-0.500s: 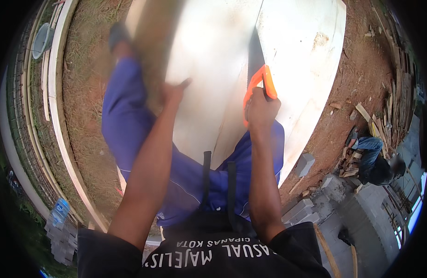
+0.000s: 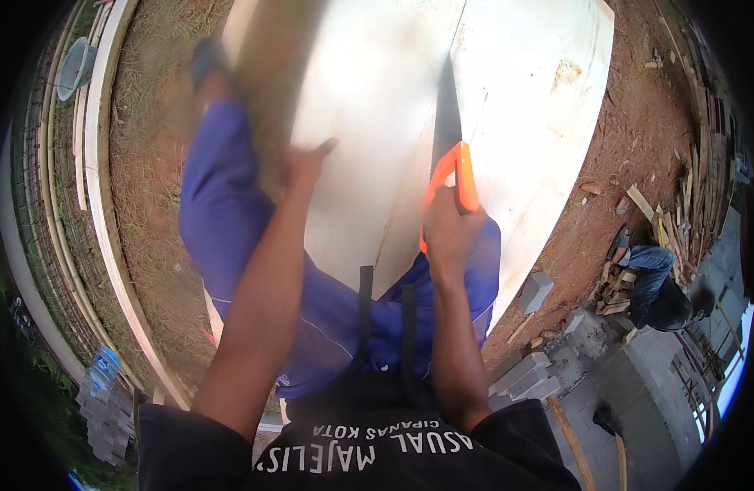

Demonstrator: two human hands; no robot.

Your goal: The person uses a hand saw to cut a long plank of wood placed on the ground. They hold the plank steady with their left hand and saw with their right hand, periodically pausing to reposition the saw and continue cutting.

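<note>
A large pale board [image 2: 360, 90] lies under me, with the grey blade of a handsaw [image 2: 447, 106] along a line in it. My right hand [image 2: 452, 225] is closed on the saw's orange handle [image 2: 464, 176], near my right knee. My left hand [image 2: 307, 159] rests on the board near its left edge, thumb apart from fingers that are partly hidden. My legs in blue trousers [image 2: 221, 188] are spread over the board, with the left foot [image 2: 209, 69] beyond its left edge.
Long timbers [image 2: 107, 204] lie at left by a grey tub [image 2: 74, 67] and a water bottle [image 2: 105, 368]. At right, a person in jeans [image 2: 663, 295] is low down among scrap wood [image 2: 679, 204] and grey blocks [image 2: 536, 290]. Dirt [image 2: 589, 155] borders the board.
My right hand and the saw have moved back toward my body, down in the picture. My left hand stays in about the same place on the board.
</note>
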